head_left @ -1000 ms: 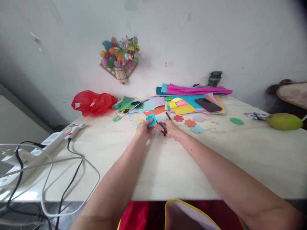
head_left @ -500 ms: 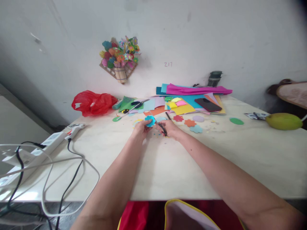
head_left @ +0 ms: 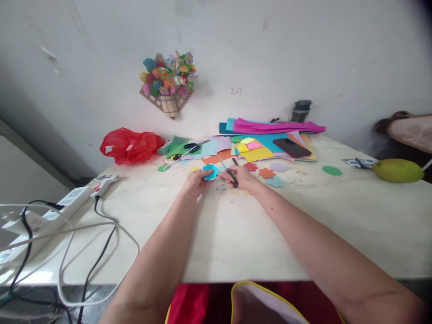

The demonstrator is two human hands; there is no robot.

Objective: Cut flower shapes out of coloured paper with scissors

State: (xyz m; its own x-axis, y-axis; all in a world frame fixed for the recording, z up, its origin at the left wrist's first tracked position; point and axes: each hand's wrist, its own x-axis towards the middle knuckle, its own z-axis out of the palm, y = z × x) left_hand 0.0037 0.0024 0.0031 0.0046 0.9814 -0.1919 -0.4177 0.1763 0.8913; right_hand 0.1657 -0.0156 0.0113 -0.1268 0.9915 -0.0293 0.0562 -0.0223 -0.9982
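Observation:
My left hand [head_left: 196,182] pinches a bright blue scalloped paper flower [head_left: 209,172] by its left edge. In my right hand [head_left: 242,178] is a pair of dark-handled scissors [head_left: 232,175], its blades pointing up and to the left, apart from the flower. Small paper scraps [head_left: 222,190] lie on the table beneath and between the hands. Just right of my right hand are a red paper flower [head_left: 250,167], an orange one [head_left: 267,173], a pale blue one [head_left: 276,181] and a lilac paper oval [head_left: 278,167].
Coloured sheets [head_left: 258,154] with a phone [head_left: 292,147] on them lie at the back. A second pair of scissors [head_left: 193,146] and a red plastic bag [head_left: 131,146] are back left. Power strips [head_left: 67,204] and loose cables occupy the left; a green-yellow fruit-like object [head_left: 398,171] is right.
The scissors have drawn away from the blue flower, and their blades now point more upward. My left hand still holds the flower, shifted only slightly.

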